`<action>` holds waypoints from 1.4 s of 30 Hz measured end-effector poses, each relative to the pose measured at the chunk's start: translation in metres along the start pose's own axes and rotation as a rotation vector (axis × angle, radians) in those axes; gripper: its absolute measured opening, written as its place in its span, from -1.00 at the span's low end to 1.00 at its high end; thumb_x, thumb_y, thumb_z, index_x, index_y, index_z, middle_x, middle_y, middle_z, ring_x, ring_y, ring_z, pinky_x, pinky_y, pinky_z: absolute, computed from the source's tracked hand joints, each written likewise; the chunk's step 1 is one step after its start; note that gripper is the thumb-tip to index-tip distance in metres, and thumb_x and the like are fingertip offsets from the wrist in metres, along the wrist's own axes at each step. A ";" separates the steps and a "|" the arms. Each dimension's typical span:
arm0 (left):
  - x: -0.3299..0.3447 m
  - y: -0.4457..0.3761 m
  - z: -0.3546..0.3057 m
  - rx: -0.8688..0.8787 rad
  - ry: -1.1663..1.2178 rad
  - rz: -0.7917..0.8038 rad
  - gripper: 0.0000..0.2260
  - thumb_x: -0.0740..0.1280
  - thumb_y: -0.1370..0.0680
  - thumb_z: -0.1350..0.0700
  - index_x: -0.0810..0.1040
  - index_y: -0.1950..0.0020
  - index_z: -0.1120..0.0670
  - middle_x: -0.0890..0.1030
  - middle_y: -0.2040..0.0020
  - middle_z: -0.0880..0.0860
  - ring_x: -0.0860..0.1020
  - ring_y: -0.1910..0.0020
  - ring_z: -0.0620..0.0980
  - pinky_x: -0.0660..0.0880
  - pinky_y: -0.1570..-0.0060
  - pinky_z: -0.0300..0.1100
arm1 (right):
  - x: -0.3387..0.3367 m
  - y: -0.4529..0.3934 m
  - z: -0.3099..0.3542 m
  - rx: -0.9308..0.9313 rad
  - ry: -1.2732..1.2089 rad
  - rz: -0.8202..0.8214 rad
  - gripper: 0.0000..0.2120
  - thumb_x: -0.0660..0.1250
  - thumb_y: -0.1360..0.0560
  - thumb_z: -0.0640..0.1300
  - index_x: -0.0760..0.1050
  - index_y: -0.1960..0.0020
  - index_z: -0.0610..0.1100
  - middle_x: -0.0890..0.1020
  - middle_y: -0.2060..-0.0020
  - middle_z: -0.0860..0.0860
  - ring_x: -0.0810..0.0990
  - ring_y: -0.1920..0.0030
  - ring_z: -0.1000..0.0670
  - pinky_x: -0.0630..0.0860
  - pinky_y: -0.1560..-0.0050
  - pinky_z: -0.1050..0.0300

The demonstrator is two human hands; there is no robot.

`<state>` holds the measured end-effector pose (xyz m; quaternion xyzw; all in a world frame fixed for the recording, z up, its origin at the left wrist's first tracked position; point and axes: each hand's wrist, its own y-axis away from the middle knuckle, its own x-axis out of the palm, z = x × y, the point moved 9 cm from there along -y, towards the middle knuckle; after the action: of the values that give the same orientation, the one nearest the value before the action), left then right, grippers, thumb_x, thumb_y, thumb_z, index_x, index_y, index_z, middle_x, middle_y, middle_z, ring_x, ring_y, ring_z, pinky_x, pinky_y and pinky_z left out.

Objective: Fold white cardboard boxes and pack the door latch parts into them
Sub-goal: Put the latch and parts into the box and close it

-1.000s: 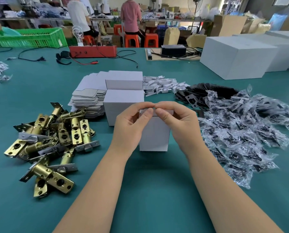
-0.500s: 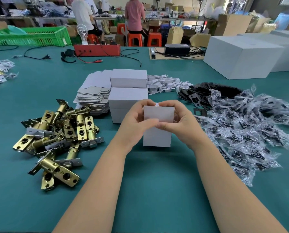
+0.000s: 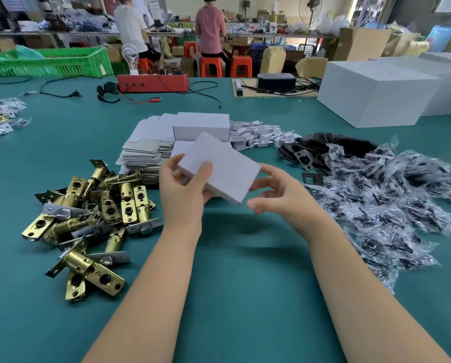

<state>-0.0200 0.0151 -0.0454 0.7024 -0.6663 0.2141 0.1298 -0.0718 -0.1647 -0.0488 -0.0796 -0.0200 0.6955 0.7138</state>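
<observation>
The left hand [image 3: 185, 195] is pinching the tilted white box [image 3: 220, 167], its long side pointing up-left; the right hand [image 3: 279, 195] is hovering beside it, fingers loose.

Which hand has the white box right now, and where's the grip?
The left hand holds the folded white box at its near-left corner, thumb on top, fingers underneath. The right hand is open beside the box's right edge, holding nothing.

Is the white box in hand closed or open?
Closed: white box shows no raised flaps; left hand grips it, tilted off the table.
</observation>
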 end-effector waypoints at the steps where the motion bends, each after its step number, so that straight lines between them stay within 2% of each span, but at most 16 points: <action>1: -0.003 -0.002 -0.001 0.000 0.026 -0.035 -0.67 0.44 -0.49 0.24 0.40 -0.09 -0.07 0.55 -0.13 0.04 0.60 -0.10 0.00 0.62 0.17 -0.07 | 0.003 0.000 0.005 -0.028 0.003 -0.054 -0.24 0.57 -0.22 -0.25 0.37 -0.33 0.07 0.59 -0.03 -0.07 0.61 0.19 0.03 0.58 0.12 0.16; 4: -0.005 -0.004 -0.005 0.034 0.073 -0.069 -0.69 0.42 -0.52 0.21 0.38 -0.13 -0.03 0.57 -0.14 0.00 0.61 -0.10 -0.06 0.61 0.12 -0.14 | 0.018 0.001 0.014 -0.144 0.028 -0.271 -0.37 0.51 -0.35 -0.29 0.35 -0.16 0.29 0.59 -0.01 0.08 0.62 0.21 0.15 0.53 0.16 0.31; 7: -0.003 0.000 -0.018 0.159 -0.071 -0.042 -0.71 0.34 -0.56 0.09 0.39 -0.26 -0.05 0.60 -0.13 -0.12 0.59 -0.12 -0.18 0.57 -0.01 -0.18 | 0.024 0.002 0.017 -0.201 0.051 -0.420 -0.59 0.42 -0.46 -0.25 0.48 -0.11 0.22 0.64 0.13 0.22 0.58 0.19 0.19 0.48 0.10 0.33; 9: -0.006 0.000 -0.023 0.230 -0.318 -0.053 -0.60 0.25 -0.56 0.02 0.34 -0.40 -0.08 0.52 -0.25 -0.03 0.48 -0.26 -0.12 0.47 -0.21 -0.12 | 0.028 -0.001 0.017 -0.178 0.070 -0.398 -0.63 0.38 -0.49 -0.22 0.51 -0.23 0.09 0.62 0.18 0.19 0.56 0.15 0.18 0.47 0.01 0.30; 12: -0.012 -0.008 -0.019 0.200 -0.529 -0.066 -0.51 0.17 -0.63 0.09 0.15 -0.56 -0.09 0.33 -0.42 0.14 0.27 -0.43 0.07 0.22 -0.44 0.03 | 0.039 -0.004 0.016 -0.151 -0.043 -0.275 -0.46 0.33 -0.42 -0.15 0.39 -0.40 -0.06 0.59 -0.09 0.10 0.54 -0.09 0.22 0.45 -0.24 0.21; 14: -0.013 -0.013 -0.019 0.204 -0.697 -0.052 -0.47 0.15 -0.64 0.12 0.05 -0.59 -0.05 0.15 -0.55 0.08 0.08 -0.50 0.10 0.04 -0.49 -0.02 | 0.044 -0.006 0.016 -0.144 -0.117 -0.211 -0.36 0.29 -0.38 -0.14 0.29 -0.46 -0.09 0.47 -0.30 0.13 0.44 -0.27 0.27 0.35 -0.36 0.22; 16: -0.015 -0.018 -0.017 0.178 -0.772 -0.026 -0.43 0.17 -0.63 0.13 0.02 -0.59 -0.06 0.05 -0.58 -0.02 0.01 -0.51 0.06 -0.01 -0.47 -0.02 | 0.048 -0.005 0.014 -0.128 -0.094 -0.161 -0.32 0.27 -0.38 -0.11 0.23 -0.49 -0.06 0.35 -0.40 0.15 0.34 -0.32 0.34 0.26 -0.37 0.36; 19: -0.018 -0.024 -0.007 0.081 -0.774 0.062 -0.36 0.20 -0.61 0.14 -0.07 -0.59 -0.10 0.03 -0.58 -0.07 -0.01 -0.52 0.03 -0.02 -0.48 0.04 | 0.059 0.000 0.011 -0.107 0.134 -0.074 -0.25 0.27 -0.39 -0.03 0.09 -0.53 0.07 0.13 -0.50 0.24 0.11 -0.33 0.52 0.10 -0.26 0.61; 21: -0.018 -0.026 -0.003 0.040 -0.734 0.123 -0.36 0.18 -0.62 0.14 -0.09 -0.59 -0.11 0.04 -0.58 -0.12 -0.02 -0.55 0.00 -0.03 -0.51 0.08 | 0.069 0.001 0.007 -0.108 0.254 0.002 -0.20 0.28 -0.40 -0.02 -0.01 -0.55 0.07 -0.06 -0.51 0.28 -0.07 -0.37 0.52 -0.02 -0.26 0.63; 23: -0.018 -0.024 0.000 0.000 -0.661 0.165 -0.37 0.17 -0.63 0.12 -0.10 -0.59 -0.16 0.08 -0.58 -0.11 0.01 -0.54 -0.06 -0.01 -0.52 0.06 | 0.075 0.001 0.002 -0.098 0.297 0.044 -0.17 0.28 -0.40 -0.01 -0.06 -0.56 0.04 -0.18 -0.48 0.29 -0.15 -0.33 0.56 -0.07 -0.23 0.66; 27: -0.016 -0.019 0.000 -0.010 -0.668 0.176 -0.35 0.18 -0.64 0.07 -0.16 -0.57 -0.18 0.08 -0.56 -0.04 0.02 -0.53 -0.07 0.00 -0.47 -0.04 | 0.078 0.000 -0.001 -0.102 0.370 0.061 -0.14 0.26 -0.39 0.01 -0.13 -0.55 0.01 -0.26 -0.46 0.28 -0.22 -0.25 0.62 -0.11 -0.17 0.70; 31: -0.014 -0.019 0.001 -0.020 -0.593 0.195 -0.34 0.20 -0.63 0.09 -0.13 -0.58 -0.17 0.14 -0.55 -0.07 0.14 -0.50 -0.09 0.05 -0.51 0.03 | 0.077 -0.002 -0.003 -0.093 0.369 0.057 -0.13 0.25 -0.39 0.02 -0.16 -0.55 0.04 -0.27 -0.44 0.30 -0.24 -0.26 0.61 -0.11 -0.21 0.65; 33: -0.012 -0.020 -0.003 0.003 -0.542 0.207 -0.38 0.19 -0.63 0.14 -0.04 -0.59 -0.13 0.23 -0.52 -0.11 0.23 -0.47 -0.13 0.13 -0.51 0.00 | 0.077 -0.003 -0.003 -0.081 0.351 0.038 -0.13 0.25 -0.38 0.02 -0.16 -0.55 0.06 -0.25 -0.45 0.32 -0.23 -0.28 0.58 -0.10 -0.24 0.59; 36: -0.011 -0.020 -0.007 0.023 -0.493 0.203 -0.42 0.19 -0.62 0.20 0.05 -0.59 -0.07 0.32 -0.49 -0.13 0.31 -0.43 -0.16 0.20 -0.48 -0.05 | 0.075 -0.003 -0.001 -0.078 0.296 0.004 -0.13 0.26 -0.38 0.01 -0.13 -0.56 0.04 -0.19 -0.46 0.31 -0.20 -0.33 0.54 -0.09 -0.24 0.63; 40: -0.008 -0.017 -0.006 0.030 -0.498 0.207 -0.36 0.23 -0.61 0.18 -0.01 -0.60 -0.04 0.27 -0.51 -0.11 0.28 -0.44 -0.15 0.20 -0.48 -0.11 | 0.063 -0.005 0.001 -0.071 0.267 -0.079 -0.16 0.25 -0.36 0.02 -0.07 -0.55 0.07 -0.07 -0.44 0.34 -0.12 -0.43 0.38 -0.07 -0.36 0.35; 42: -0.006 -0.017 -0.006 0.031 -0.493 0.214 -0.34 0.24 -0.60 0.18 -0.03 -0.60 -0.04 0.26 -0.51 -0.10 0.28 -0.44 -0.15 0.20 -0.45 -0.15 | 0.063 -0.007 -0.002 -0.043 0.172 -0.044 -0.15 0.26 -0.37 -0.01 -0.08 -0.55 0.11 -0.04 -0.45 0.36 -0.07 -0.43 0.39 -0.01 -0.40 0.32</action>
<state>-0.0041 0.0247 -0.0418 0.6607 -0.7450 0.0592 -0.0703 -0.0625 -0.1022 -0.0546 -0.1539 0.0248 0.6695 0.7262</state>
